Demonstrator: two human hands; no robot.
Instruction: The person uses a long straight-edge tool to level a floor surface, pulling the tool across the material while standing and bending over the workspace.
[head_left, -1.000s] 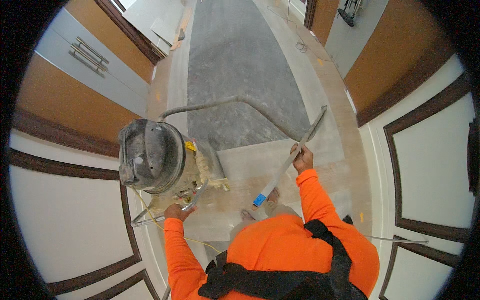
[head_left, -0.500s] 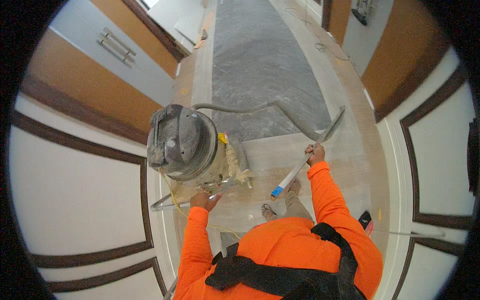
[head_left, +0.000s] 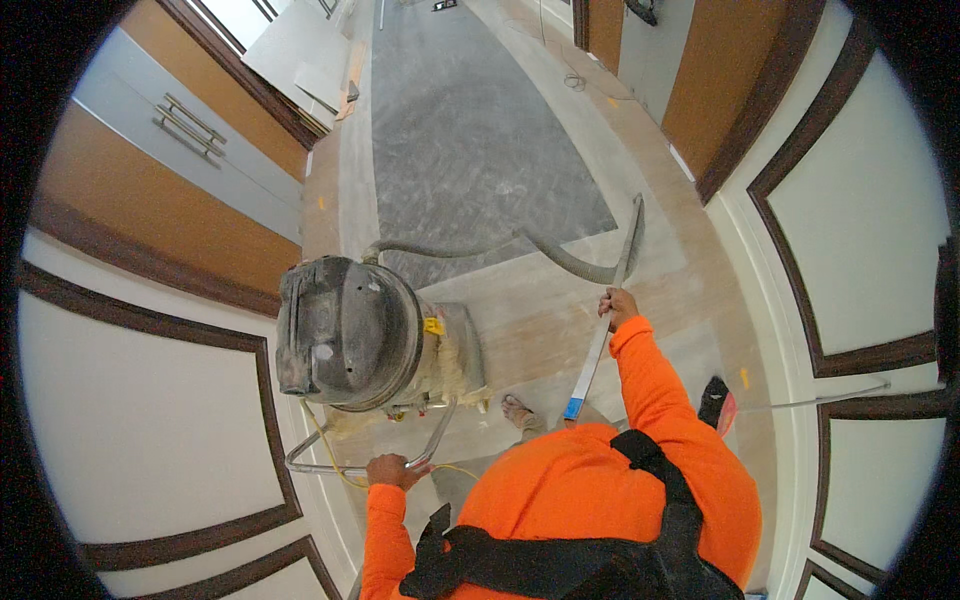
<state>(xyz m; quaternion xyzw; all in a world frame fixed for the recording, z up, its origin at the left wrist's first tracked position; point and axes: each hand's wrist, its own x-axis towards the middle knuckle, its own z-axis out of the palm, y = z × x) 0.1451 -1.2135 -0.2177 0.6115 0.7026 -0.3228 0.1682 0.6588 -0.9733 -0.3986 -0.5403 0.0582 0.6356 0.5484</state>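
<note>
"Metal is gleaming beneath the left hand (head_left: 393, 471). What are its fingers doing?"

"They're curling around the bent handle (head_left: 438, 430), gripping the bar close to its corner."

"And the right hand (head_left: 619, 305)?"

"Its fingers are pressing together around a pale tube (head_left: 594, 362). It's slanting through the grip, with the blue end (head_left: 574, 407) pointing back at the person's orange top (head_left: 570, 490) and the other end reaching out over the floor (head_left: 530, 330)."

"Where is the machine sitting?"

"That dusty vacuum (head_left: 350, 325) is standing on the floor, ahead and to the left of the person, its rounded black lid facing up. A grey hose (head_left: 565, 262) is leading from behind it, crossing to the right and meeting the tube beyond the right hand."

"What's lying farther out?"

"A yellow cord (head_left: 327, 441) is trailing beside the left hand. Past the vacuum, a dark grey strip (head_left: 480, 140) is running down the middle of the floor. Grey and brown doors (head_left: 190, 125) are lining the left side, and white panels (head_left: 870, 230) with dark trim are flanking both sides."
</note>
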